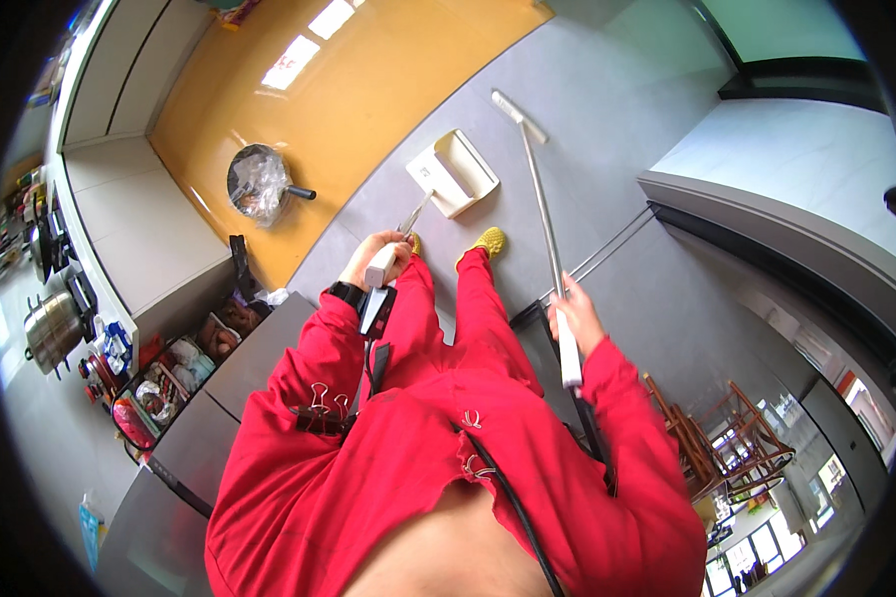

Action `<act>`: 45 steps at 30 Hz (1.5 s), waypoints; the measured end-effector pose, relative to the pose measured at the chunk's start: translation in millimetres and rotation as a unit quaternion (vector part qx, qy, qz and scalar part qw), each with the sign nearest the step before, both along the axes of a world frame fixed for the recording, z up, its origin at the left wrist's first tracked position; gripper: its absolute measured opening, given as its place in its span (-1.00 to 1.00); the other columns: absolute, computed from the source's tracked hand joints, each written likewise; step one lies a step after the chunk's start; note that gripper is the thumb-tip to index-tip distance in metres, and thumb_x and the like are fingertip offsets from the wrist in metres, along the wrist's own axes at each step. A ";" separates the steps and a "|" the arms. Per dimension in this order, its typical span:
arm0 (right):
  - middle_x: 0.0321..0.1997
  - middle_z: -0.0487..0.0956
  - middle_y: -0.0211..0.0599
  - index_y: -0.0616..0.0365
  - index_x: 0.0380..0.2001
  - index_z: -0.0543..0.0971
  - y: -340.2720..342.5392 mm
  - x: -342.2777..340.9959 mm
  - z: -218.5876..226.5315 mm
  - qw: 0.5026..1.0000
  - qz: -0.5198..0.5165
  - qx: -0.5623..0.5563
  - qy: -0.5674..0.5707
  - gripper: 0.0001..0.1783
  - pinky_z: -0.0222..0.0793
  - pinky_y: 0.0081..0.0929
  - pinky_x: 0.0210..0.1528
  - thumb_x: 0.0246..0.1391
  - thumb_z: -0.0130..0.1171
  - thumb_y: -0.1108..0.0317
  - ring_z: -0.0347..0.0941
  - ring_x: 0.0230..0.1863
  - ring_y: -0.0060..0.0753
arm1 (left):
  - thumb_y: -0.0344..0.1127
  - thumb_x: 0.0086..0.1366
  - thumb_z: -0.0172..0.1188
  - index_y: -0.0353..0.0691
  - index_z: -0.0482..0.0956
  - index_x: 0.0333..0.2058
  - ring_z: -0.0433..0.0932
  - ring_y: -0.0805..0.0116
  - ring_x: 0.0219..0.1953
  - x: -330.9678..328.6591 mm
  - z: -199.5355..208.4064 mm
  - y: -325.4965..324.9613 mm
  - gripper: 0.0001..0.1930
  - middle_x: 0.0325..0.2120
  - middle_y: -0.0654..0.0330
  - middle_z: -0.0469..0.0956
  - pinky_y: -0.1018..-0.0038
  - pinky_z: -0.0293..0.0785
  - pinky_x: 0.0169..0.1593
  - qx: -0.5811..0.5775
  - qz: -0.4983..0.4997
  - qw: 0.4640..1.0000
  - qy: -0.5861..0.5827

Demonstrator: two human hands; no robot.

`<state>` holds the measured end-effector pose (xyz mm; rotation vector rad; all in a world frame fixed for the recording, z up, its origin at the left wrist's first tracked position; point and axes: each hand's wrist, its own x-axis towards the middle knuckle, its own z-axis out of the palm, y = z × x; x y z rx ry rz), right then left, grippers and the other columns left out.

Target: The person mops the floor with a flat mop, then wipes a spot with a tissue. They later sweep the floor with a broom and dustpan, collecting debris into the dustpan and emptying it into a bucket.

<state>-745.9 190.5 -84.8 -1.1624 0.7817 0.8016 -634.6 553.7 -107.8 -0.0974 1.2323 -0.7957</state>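
My left hand (pixel 376 257) is closed round the white grip of a long-handled dustpan (pixel 430 171). Its cream pan rests on the grey floor just ahead of my feet. My right hand (pixel 581 316) is wrapped round the white end of a broom's handle (pixel 543 199). The thin metal pole slants up and away to a pale, narrow head (pixel 519 115) on the floor, right of the dustpan and a little apart from it. A black watch and a small dark device are strapped at my left wrist.
A dark frying pan (pixel 301 193) with a clear plastic bag (pixel 262 187) in it lies on the glossy orange floor. Pale cabinets (pixel 149 214) and a steel pot (pixel 55 330) are at left. A counter (pixel 796 164) stands right; wooden chairs (pixel 732 448) are at lower right.
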 end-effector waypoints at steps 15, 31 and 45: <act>-0.74 0.23 -0.42 -0.13 0.23 0.02 -20.8 -30.8 -6.3 0.972 0.212 -0.068 0.073 -0.42 0.20 -0.51 -0.81 0.12 -0.20 0.42 0.15 -0.83 -0.54 | -0.48 0.18 -0.16 -0.48 0.23 -0.32 0.26 0.52 -0.70 -41.5 -2.1 4.3 -0.85 -0.65 0.23 0.26 0.69 0.32 -0.62 0.028 0.056 0.998 0.022; -0.73 0.32 -0.39 -0.04 0.22 0.04 8.8 -64.0 2.8 0.982 0.128 -0.039 0.133 -0.32 0.21 -0.49 -0.81 0.01 -0.05 0.50 0.22 -0.81 -0.54 | -0.49 0.17 -0.14 -0.48 0.24 -0.32 0.22 0.53 -0.69 -58.5 8.6 0.9 -0.86 -0.64 0.24 0.24 0.69 0.28 -0.63 0.075 0.022 0.997 0.023; -0.48 0.49 -0.05 -0.01 0.20 0.07 25.1 215.9 -127.2 0.852 0.407 -0.303 -0.129 -0.30 0.39 -0.35 -0.66 -0.09 -0.09 0.51 0.42 -0.70 -0.26 | -0.46 0.19 -0.15 -0.49 0.26 -0.32 0.26 0.52 -0.67 -113.9 -5.4 6.6 -0.84 -0.59 0.20 0.30 0.66 0.33 -0.58 -0.015 0.215 0.977 0.004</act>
